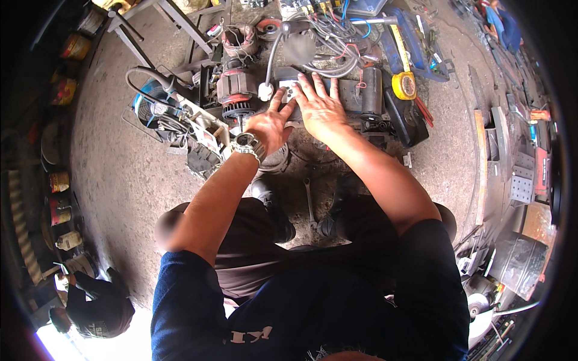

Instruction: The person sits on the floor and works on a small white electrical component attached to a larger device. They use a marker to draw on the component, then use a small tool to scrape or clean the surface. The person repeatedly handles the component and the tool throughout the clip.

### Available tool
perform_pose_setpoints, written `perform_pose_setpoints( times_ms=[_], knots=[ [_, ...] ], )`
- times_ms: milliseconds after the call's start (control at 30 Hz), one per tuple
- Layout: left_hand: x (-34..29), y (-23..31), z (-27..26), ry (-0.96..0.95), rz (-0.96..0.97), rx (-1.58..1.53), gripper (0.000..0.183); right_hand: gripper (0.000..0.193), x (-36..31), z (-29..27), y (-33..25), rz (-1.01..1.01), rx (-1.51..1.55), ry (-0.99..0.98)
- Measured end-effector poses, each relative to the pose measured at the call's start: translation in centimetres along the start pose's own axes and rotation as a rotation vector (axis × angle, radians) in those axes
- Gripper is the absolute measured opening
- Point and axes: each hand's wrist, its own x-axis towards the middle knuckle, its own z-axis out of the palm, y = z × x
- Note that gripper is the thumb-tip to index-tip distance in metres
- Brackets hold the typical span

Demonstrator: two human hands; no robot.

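Note:
Both my hands reach forward over a dark, low metal piece of equipment. My left hand, with a metal watch at its wrist, has its fingers stretched out. Its fingertips are at a small pale plate with dark spots. Flat and spread, my right hand lies just right of that plate, palm down. Neither hand grips anything that I can see. Left of them stands a motor armature with a black fan at its near end. What lies under my palms is hidden.
A yellow tape measure and a blue tool case are at the right. Coiled grey cables lie beyond. A wrench rests between my feet. At the left are a metal frame and, lower down, another person.

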Motion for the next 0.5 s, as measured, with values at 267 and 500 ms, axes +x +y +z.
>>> perform_pose_setpoints(
  times_ms=[267,500],
  knots=[
    [0.3,-0.8,1.8,0.119,0.032,-0.066,0.083,0.059,0.1,0.2,-0.3,0.024,-0.019,-0.015],
    [0.2,-0.3,1.0,0.073,0.007,0.008,0.088,0.059,0.3,-0.7,-0.4,0.018,0.034,-0.105]
  ],
)
